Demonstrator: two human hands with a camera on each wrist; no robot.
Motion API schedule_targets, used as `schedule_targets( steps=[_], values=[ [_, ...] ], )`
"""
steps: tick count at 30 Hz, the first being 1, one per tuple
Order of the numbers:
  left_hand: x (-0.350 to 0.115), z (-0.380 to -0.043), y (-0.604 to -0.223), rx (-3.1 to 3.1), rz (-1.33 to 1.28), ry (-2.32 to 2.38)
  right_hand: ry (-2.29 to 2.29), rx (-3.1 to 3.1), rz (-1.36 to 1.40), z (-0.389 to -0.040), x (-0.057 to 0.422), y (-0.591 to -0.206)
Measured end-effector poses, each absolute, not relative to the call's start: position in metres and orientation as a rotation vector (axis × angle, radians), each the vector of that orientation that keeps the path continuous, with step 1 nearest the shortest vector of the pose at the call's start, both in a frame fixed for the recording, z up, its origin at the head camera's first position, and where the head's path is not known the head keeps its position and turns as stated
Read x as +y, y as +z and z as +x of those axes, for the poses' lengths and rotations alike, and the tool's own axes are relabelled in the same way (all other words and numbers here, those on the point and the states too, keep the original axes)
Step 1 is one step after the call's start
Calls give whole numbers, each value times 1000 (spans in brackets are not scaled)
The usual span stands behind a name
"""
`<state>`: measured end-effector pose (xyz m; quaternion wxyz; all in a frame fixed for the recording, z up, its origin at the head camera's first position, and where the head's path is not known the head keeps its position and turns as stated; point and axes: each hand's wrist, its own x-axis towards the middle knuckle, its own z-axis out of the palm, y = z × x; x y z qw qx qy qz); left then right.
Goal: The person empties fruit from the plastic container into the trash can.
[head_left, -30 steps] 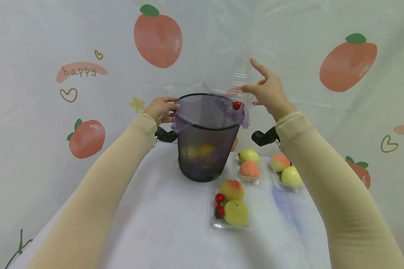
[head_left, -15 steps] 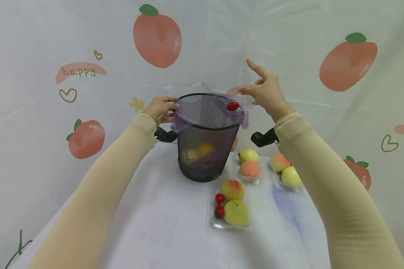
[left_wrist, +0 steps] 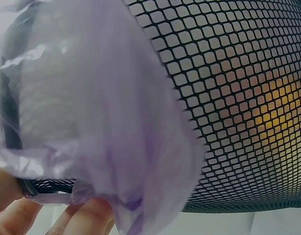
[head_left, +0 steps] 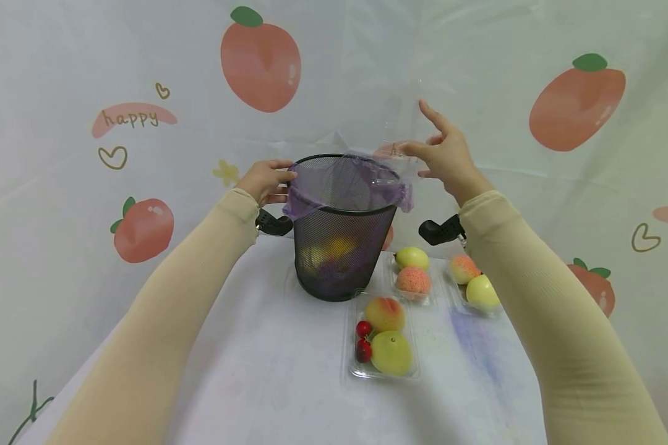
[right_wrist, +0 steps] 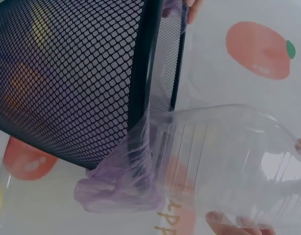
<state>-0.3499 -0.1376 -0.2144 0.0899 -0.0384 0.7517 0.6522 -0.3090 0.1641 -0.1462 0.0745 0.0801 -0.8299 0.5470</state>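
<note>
My left hand point(head_left: 264, 180) grips the left rim of a black wire mesh bin point(head_left: 339, 266), which has a thin purple liner bag point(left_wrist: 131, 122) folded over its edge. Yellow and orange shapes show blurred through the mesh in both wrist views. With fingers and thumb spread across it, my right hand point(head_left: 448, 157) holds a clear plastic box point(right_wrist: 224, 161) tipped at the bin's right rim. No fruit shows in that box. Its lower edge overlaps the liner at the bin's mouth.
On the white table point(head_left: 245, 371), a clear box point(head_left: 359, 371) holds a peach, a yellow-green fruit and red cherries. Behind it are two more fruit boxes, with a pink ball-like fruit point(head_left: 414, 282) and a yellow fruit point(head_left: 482, 292). A fruit-printed cloth hangs behind.
A red cherry slid to the lower edge of the tilted box and is now out of sight at the bin's mouth. My right hand has shifted slightly; my left hand stays put.
</note>
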Motion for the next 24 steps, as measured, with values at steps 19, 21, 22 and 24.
schedule_targets(
  steps=[19, 21, 22, 24],
  values=[
    [-139, -350, -214, 2255, -134, 1941, 2324, -2134, 187, -309, 196, -153],
    [-139, -350, -214, 2253, -135, 1941, 2363, -2112, 188, -308, 199, -154],
    [-139, -350, -214, 2252, -133, 1939, 2387, -2096, 194, -308, 201, -155],
    [-139, -350, -214, 2252, -132, 1940, 2440, -2061, 192, -306, 205, -156]
  ],
)
